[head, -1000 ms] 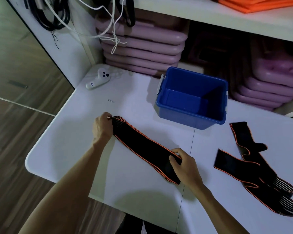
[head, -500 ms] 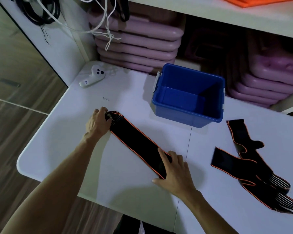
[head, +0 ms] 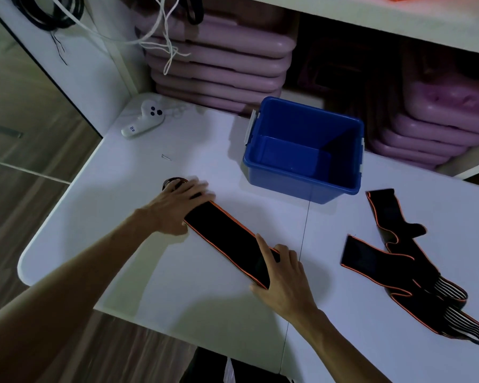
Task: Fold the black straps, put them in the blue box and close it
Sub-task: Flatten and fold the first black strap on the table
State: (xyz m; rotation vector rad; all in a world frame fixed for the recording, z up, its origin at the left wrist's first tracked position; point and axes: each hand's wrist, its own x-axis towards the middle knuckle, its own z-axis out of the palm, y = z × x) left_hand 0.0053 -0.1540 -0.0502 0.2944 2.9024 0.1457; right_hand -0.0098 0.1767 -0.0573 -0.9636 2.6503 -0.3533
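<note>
Black with an orange edge, one strap point(head: 227, 239) lies flat and diagonal on the white table point(head: 127, 244), and both hands press on it with straight fingers: the left hand point(head: 177, 208) on its far end, the right hand point(head: 282, 275) on its near end. More straps point(head: 398, 261) lie in a loose pile to the right, too tangled to count, well apart from the first. The one blue box point(head: 304, 150) stands open behind the strap, with one white controller point(head: 144, 120), one small screw point(head: 166, 157) and stacked pink lids point(head: 219, 67) further back.

One blue box point(head: 304, 172) stands far on the white table point(head: 138, 261); one black strap point(head: 227, 239) lies under two hands, left hand point(head: 177, 205) and right hand point(head: 282, 275). A tangle of further straps point(head: 404, 266), number unclear, lies right; one white controller point(head: 143, 121) and one small screw point(head: 166, 157) lie far left.
</note>
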